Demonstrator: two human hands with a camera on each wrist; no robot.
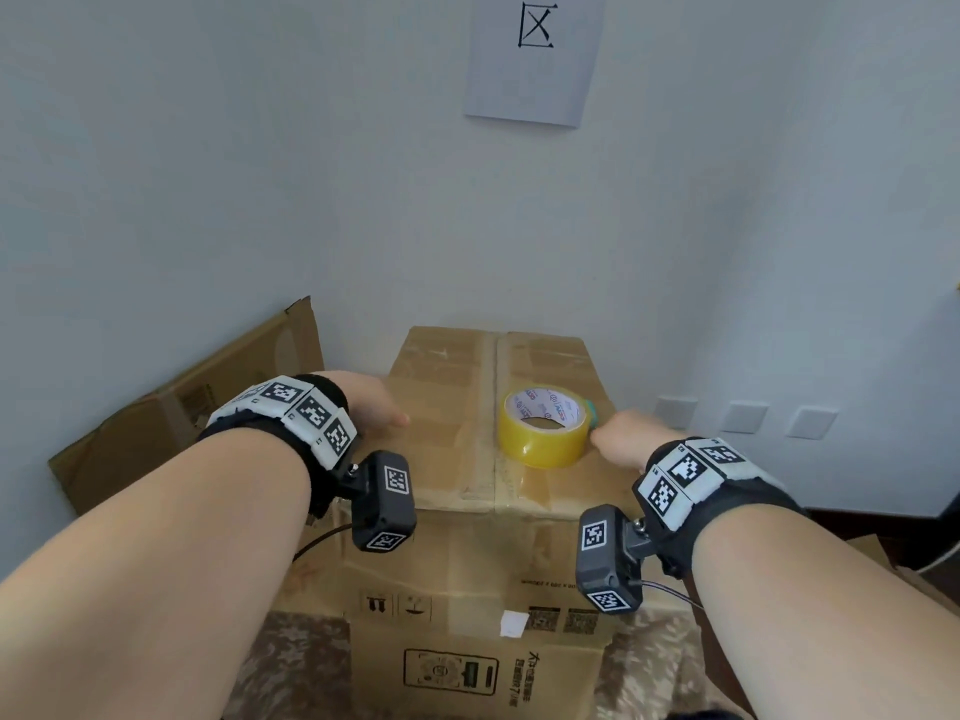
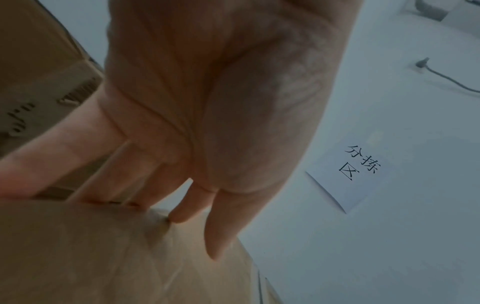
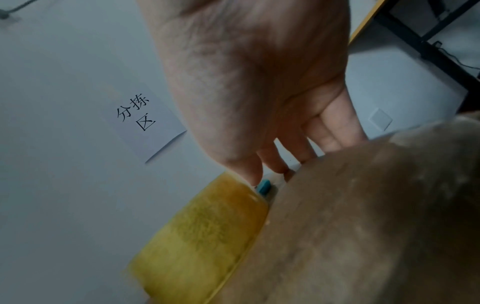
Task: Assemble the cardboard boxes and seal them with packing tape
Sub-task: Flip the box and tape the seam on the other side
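Forearms: both reaching fwd over box, wristbands w/ marker tags on each.
Left hand (image 1: 375, 402): lying flat, fingers straight, pressing on left top flap of cardboard box (image 1: 457, 459).
Right hand (image 1: 631, 440): fingers extended, tips touching tape roll (image 1: 544, 427) at its blue-green tab (image 3: 264, 186); can't tell if pinching it.
Tape roll: yellow, sitting flat on right flap, just beside centre seam.
Box: flaps closed, standing near wall.
Bkgd: flattened carton (image 1: 182, 402) leaning at left; paper sign (image 1: 535, 57) on wall.
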